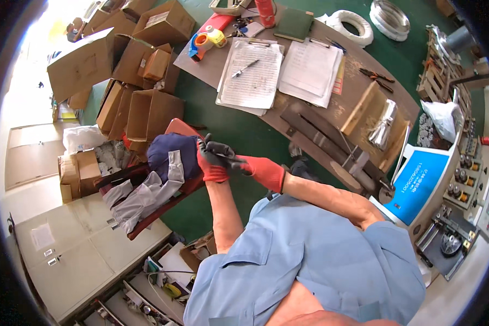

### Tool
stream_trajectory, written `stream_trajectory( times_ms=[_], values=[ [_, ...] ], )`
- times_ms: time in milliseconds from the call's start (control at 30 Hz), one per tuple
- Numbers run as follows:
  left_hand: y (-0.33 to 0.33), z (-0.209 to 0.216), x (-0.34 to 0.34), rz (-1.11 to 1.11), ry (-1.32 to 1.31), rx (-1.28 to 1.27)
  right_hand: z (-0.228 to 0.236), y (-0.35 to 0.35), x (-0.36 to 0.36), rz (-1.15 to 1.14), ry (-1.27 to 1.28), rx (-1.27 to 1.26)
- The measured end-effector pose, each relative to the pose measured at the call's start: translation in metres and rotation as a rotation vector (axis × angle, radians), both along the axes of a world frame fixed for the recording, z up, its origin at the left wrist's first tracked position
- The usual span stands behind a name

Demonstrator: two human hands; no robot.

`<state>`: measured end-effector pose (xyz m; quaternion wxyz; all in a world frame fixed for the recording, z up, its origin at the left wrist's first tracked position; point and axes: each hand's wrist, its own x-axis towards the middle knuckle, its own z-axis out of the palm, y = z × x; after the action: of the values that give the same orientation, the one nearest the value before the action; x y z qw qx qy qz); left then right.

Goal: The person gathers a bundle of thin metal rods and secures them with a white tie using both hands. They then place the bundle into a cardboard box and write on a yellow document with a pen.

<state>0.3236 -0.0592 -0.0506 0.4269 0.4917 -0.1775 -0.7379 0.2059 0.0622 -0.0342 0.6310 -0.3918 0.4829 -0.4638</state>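
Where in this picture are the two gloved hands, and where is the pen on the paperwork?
left hand (pixel 212 163): head view, red palm of the glove.
right hand (pixel 262 171): head view, back of the glove.
pen (pixel 245 68): head view, mid-barrel.

boxes (pixel 126 70) left of table (pixel 358 89) | papers (pixel 280 70) on table

Both hands wear red gloves with dark grey-black palms and fingers: left hand (pixel 212 163), right hand (pixel 258 169). Shirt (pixel 309 255) pale blue, plain. Floor (pixel 239 130) dark green. Surface (pixel 358 92) brown. Papers (pixel 252 73) white with fine ruled lines. Cardboard boxes (pixel 146 65) tan. Chair (pixel 174 130) red, draped with a navy and light grey garment (pixel 165 163). Machine panel (pixel 415 185) bright blue with white print. Tape roll (pixel 204 41) orange and blue.
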Motion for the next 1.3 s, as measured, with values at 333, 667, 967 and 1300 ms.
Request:
stream_trajectory(
  times_ms=[333,667,967,1300],
  values=[
    [-0.127,-0.053,0.192,0.177,0.078,-0.322,0.013,-0.074,-0.101,0.297,0.098,-0.261],
    [-0.114,-0.053,0.031,-0.173,-0.288,-0.022,-0.128,-0.267,-0.168,-0.079,1.456,-0.388],
    [-0.191,-0.037,-0.109,-0.819,-0.687,-0.402,-0.191,-0.275,-0.177,-0.155,1.467,-0.409],
    [-0.23,-0.069,-0.154,-1.26,-0.781,-0.64,-0.175,-0.058,-0.352,-1.181,1.325,0.819]
  ],
)
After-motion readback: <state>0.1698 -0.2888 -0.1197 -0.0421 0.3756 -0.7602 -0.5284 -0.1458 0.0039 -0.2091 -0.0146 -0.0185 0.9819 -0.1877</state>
